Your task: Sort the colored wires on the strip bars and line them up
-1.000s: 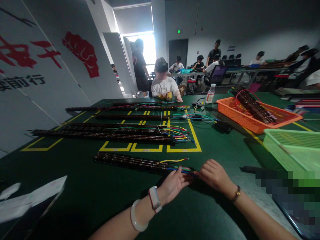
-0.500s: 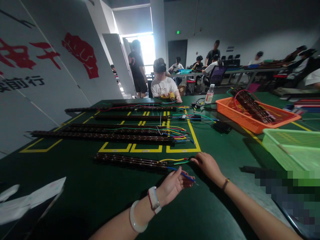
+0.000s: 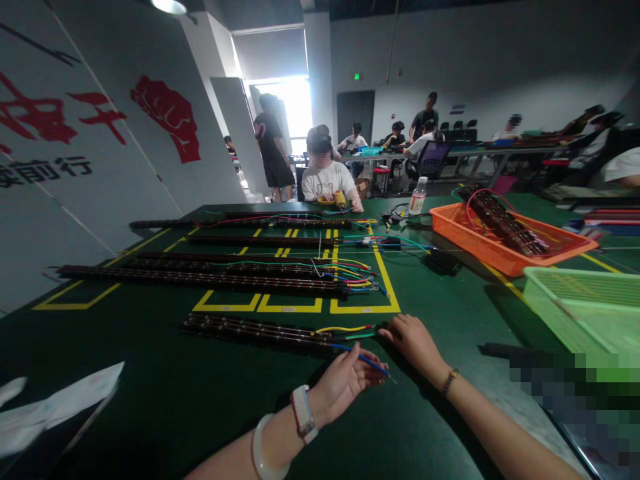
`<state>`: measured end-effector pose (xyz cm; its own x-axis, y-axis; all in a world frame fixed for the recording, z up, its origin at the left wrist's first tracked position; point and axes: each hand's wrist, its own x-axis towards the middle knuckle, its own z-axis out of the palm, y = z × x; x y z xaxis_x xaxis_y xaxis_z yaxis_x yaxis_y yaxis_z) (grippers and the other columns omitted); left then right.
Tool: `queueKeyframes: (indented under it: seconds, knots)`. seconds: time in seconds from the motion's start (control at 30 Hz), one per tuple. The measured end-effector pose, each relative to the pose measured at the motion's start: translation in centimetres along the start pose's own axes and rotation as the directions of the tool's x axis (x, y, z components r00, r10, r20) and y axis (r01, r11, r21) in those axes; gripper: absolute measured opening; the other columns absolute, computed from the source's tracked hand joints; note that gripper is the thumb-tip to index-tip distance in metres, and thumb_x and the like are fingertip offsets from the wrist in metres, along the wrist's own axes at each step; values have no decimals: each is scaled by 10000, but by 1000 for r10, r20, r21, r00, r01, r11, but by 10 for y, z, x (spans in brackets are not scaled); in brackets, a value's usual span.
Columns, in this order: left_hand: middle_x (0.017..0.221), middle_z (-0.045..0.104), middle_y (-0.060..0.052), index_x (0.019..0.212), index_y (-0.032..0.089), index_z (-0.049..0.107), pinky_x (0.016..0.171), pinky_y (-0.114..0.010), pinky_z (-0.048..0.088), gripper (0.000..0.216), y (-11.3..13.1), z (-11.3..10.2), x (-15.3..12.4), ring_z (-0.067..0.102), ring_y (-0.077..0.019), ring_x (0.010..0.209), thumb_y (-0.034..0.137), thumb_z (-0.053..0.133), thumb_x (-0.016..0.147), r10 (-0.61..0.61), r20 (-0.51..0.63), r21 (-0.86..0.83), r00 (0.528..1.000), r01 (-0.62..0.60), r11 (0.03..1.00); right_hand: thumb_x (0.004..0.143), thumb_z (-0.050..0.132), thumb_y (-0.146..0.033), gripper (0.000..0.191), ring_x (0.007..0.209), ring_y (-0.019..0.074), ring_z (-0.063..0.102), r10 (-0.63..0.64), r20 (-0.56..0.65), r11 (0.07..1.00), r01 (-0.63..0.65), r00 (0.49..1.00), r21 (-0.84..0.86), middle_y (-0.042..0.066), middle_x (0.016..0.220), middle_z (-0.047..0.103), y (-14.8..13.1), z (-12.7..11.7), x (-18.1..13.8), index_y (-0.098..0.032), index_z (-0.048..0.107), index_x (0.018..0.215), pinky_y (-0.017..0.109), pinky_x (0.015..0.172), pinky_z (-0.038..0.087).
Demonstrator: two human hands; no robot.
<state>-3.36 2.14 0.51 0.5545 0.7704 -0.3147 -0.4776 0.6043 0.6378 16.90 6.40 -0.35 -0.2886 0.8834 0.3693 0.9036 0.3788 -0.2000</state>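
Observation:
A bundle of dark rods (image 3: 250,330) with yellow, green and blue wires at its right end lies on the green table (image 3: 190,400). My left hand (image 3: 345,387) is palm up beside that end, fingers loosely curved. The blue wire (image 3: 373,362) runs past my thumb and across my fingers. My right hand (image 3: 413,343) rests back up on the table, its fingers bent together. Its fingertips are at the ends of the green wire (image 3: 360,336) and the yellow wire (image 3: 345,329); what lies under them is hidden.
Longer rod bundles (image 3: 200,279) with wires lie behind, over yellow tape outlines. An orange basket (image 3: 465,243) holding another bundle, a green basket (image 3: 545,293) and a bottle (image 3: 418,197) stand to the right. A person (image 3: 327,180) sits across the table holding a yellow tool (image 3: 340,200).
The view has tilted slightly upward, so the table contents appear a little lower. Both hands keep about the same place beside the wires.

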Motion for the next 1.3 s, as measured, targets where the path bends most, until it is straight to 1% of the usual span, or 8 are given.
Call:
queueKeyframes:
  seconds: [0.23,0.47,0.6,0.73,0.83,0.93,1.1,1.3]
  knots:
    - [876,691,-142,863,104,584,811,-354,456,359,0,-1,0,661,-209,818,438,453,882,0,17,6,1000,0,1000,902,471,-445,312,691,180,511,-84,2,993,84,996,-80,33,711,584,-1,-2,-7,-187,565,754,298,668,328]
    - [885,689,-138,872,99,597,805,-347,457,366,1,-1,-1,656,-206,828,435,453,883,-4,26,-8,1000,5,1000,922,461,-366,270,663,148,496,-203,-99,967,215,974,136,26,688,568,-6,-11,-15,-176,565,762,273,646,344]
    - [803,688,-106,864,102,605,805,-340,458,354,1,-1,-1,656,-193,794,435,484,868,-8,12,-14,1000,8,1000,930,412,-395,307,637,153,470,-436,-210,857,475,875,201,38,661,557,-20,-27,-27,-159,583,834,293,635,357]
    - [802,682,-86,853,99,620,815,-323,457,329,1,0,-2,641,-162,769,412,515,858,0,12,-45,1000,1,999,882,471,-499,374,626,158,480,-627,-211,749,654,750,102,44,665,575,-34,-33,-34,-148,597,916,318,639,383]
    - [771,676,-73,829,101,623,780,-304,461,329,2,1,-2,629,-145,724,416,529,849,-1,-6,-54,1000,1,999,891,522,-311,183,615,140,481,-659,-197,736,676,726,29,28,681,592,-37,-31,-34,-158,592,963,302,637,391]
    - [749,674,-75,829,107,617,812,-325,451,343,2,2,-3,635,-157,737,435,518,851,-7,-15,-58,1000,7,998,888,472,-111,191,617,132,479,-659,-194,740,672,727,3,28,706,601,-35,-31,-32,-141,568,1050,283,610,383]
    - [839,690,-140,905,92,608,843,-376,436,424,2,2,-2,650,-211,833,477,434,879,-20,65,-33,998,23,999,913,421,-107,237,613,133,456,-570,-175,809,586,802,51,27,691,564,-28,-31,-29,-122,552,1109,272,584,381]
    - [644,677,-131,723,102,563,573,-274,442,476,0,2,-4,665,-209,632,524,396,868,-97,88,210,991,76,975,938,425,-215,246,660,145,487,-441,-7,894,441,897,76,45,732,577,-24,-24,-26,-144,592,1105,272,606,400]
